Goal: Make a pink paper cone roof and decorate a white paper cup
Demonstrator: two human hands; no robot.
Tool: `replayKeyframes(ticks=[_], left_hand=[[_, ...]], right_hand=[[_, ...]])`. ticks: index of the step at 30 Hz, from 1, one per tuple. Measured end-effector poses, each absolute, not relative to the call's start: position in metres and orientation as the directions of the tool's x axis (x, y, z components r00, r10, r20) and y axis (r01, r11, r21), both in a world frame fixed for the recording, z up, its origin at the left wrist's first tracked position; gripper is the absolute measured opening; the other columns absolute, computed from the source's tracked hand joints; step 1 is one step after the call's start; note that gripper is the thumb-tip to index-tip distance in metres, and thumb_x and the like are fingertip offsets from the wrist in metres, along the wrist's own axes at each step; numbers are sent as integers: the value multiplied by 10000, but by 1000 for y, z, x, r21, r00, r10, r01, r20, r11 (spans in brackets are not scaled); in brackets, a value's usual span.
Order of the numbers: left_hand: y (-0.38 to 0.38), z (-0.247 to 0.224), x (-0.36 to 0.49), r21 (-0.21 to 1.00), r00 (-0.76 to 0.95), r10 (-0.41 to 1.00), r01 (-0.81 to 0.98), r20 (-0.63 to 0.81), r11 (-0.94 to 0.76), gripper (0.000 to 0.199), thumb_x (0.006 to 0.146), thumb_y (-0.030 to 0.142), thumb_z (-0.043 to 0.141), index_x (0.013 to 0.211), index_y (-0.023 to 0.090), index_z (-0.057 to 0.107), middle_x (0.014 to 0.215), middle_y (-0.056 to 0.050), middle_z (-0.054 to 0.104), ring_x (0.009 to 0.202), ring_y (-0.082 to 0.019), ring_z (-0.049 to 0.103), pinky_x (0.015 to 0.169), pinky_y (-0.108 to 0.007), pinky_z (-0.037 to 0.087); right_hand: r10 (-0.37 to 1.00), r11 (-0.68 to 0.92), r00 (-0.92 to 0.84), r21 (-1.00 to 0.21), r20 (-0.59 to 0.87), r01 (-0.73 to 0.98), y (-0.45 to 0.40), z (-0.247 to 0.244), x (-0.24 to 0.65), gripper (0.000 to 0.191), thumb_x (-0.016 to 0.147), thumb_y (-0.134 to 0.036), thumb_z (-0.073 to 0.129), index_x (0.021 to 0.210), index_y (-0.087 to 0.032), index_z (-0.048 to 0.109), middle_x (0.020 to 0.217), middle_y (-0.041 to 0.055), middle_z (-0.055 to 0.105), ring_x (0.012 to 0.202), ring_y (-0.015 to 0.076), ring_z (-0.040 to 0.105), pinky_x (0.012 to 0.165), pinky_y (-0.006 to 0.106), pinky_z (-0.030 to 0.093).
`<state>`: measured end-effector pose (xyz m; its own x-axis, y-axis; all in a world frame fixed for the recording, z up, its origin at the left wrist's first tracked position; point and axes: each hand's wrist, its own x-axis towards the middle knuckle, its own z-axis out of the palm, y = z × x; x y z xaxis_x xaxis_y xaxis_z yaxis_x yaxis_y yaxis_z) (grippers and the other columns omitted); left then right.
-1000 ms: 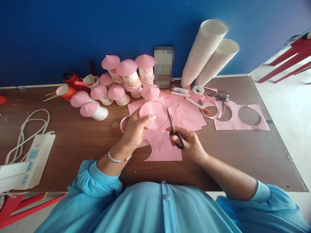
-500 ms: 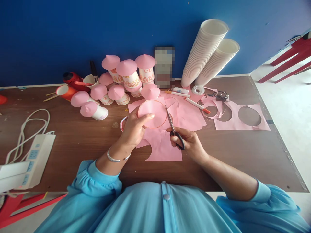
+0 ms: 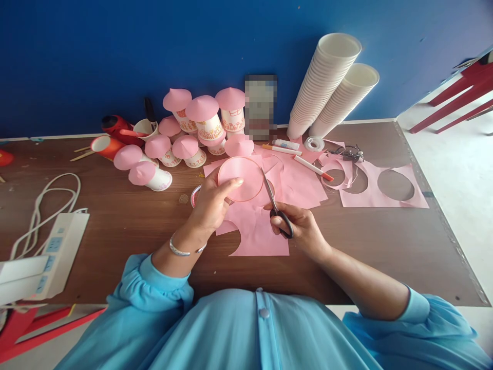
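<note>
A round pink paper disc (image 3: 246,174) with an orange line along its edge is pinched in my left hand (image 3: 211,203), thumb on top. My right hand (image 3: 300,226) grips black-handled scissors (image 3: 272,192), whose blades point up and away beside the disc's right edge. Whether the blades touch the disc I cannot tell. Under both hands lie pink paper sheets (image 3: 265,236), one with a curved cut-out. Just beyond the disc stands a pink paper cone (image 3: 239,146). Part of a round rim (image 3: 195,196) shows behind my left hand.
White paper cups with pink cone tops (image 3: 202,121) stand at the back left. Two tall stacks of paper cups (image 3: 327,77) lean at the back right. Markers (image 3: 314,168), a tape roll (image 3: 314,144) and cut paper (image 3: 419,195) lie on the right; a power strip (image 3: 63,252) on the left.
The disc in my left hand has shifted very slightly left and up, away from the scissor blades. My right hand and the scissors have hardly moved.
</note>
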<state>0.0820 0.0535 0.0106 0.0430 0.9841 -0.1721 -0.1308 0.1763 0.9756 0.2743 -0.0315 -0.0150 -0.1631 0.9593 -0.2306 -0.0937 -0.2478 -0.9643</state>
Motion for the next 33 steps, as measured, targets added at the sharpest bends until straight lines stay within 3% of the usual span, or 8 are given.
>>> replayKeyframes(ticks=[9, 16, 22, 33], left_hand=[[54, 6, 80, 972, 76, 980, -133, -184, 193, 302, 755, 397, 812, 976, 209, 730, 940, -26, 764, 885, -201, 701, 736, -269, 576], [53, 24, 84, 990, 15, 993, 83, -115, 113, 224, 736, 389, 784, 794, 186, 710, 925, -47, 786, 959, -252, 722, 816, -321, 630], [55, 18, 84, 995, 113, 988, -3, -102, 103, 229, 768, 376, 771, 869, 177, 721, 873, -43, 772, 927, -252, 718, 835, -329, 604], [55, 10, 81, 994, 208, 974, -46, -90, 102, 261, 806, 335, 758, 1007, 169, 740, 983, -56, 788, 920, -229, 704, 815, -307, 576]], right_hand=[[958, -254, -161, -964, -238, -84, -32, -12, 273, 393, 834, -487, 727, 1049, -160, 690, 587, -54, 511, 540, 100, 428, 528, 266, 389], [949, -293, -158, -950, -274, -110, -32, -15, 273, 414, 813, -481, 742, 1057, -149, 704, 586, -56, 519, 529, 93, 432, 516, 256, 368], [940, -332, -140, -933, -313, -142, -31, -18, 274, 436, 784, -465, 780, 1074, -143, 732, 609, -43, 551, 536, 92, 458, 512, 249, 368], [944, -323, -124, -929, -304, -180, -32, -21, 274, 496, 735, -509, 853, 1081, -168, 753, 697, -11, 602, 605, 116, 540, 554, 255, 447]])
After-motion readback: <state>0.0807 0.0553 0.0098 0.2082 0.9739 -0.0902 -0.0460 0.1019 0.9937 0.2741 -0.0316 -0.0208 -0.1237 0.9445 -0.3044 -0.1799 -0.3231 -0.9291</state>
